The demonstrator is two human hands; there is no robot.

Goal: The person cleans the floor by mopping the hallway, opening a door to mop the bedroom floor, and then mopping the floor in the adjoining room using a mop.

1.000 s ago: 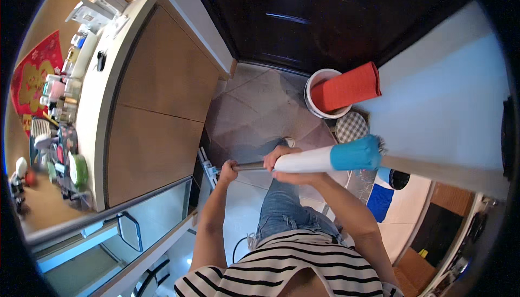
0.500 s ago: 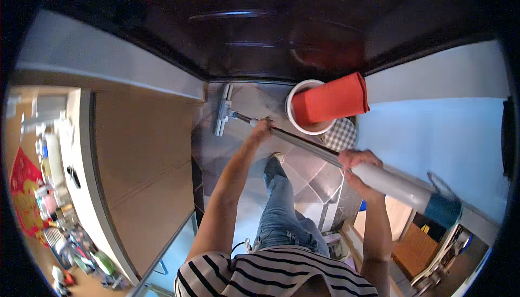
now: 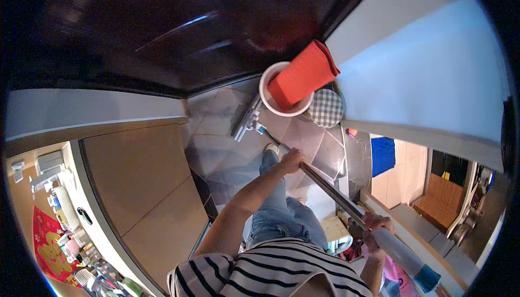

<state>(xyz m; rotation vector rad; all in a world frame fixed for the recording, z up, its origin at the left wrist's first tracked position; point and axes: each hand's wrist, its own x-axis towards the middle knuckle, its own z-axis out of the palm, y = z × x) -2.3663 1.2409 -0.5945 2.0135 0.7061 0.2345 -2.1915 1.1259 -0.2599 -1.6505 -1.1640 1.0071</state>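
Both of my hands grip a long-handled mop with a narrow flat grey-white head (image 3: 248,124) resting on the floor tiles. My left hand (image 3: 293,160) is closed around the middle of its metal pole (image 3: 330,188). Higher up, my right hand (image 3: 376,223) wraps round the pole beside the thick pale grip (image 3: 398,249), which ends in a teal cap (image 3: 427,279). Just right of the mop head stands a white round bucket (image 3: 265,92) with a folded red mat (image 3: 304,75) sticking out of it.
A round stool top in black-and-white check (image 3: 326,108) sits beside the bucket. A dark glossy door (image 3: 135,42) closes off the far side. Brown panels (image 3: 135,178) stand at left, a pale wall (image 3: 417,75) at right. My shoe (image 3: 271,148) is close to the mop head.
The mop head has come nearer to me and right, toward the bucket. Both hands have drawn back toward my body, right hand lower. The whole view has turned.
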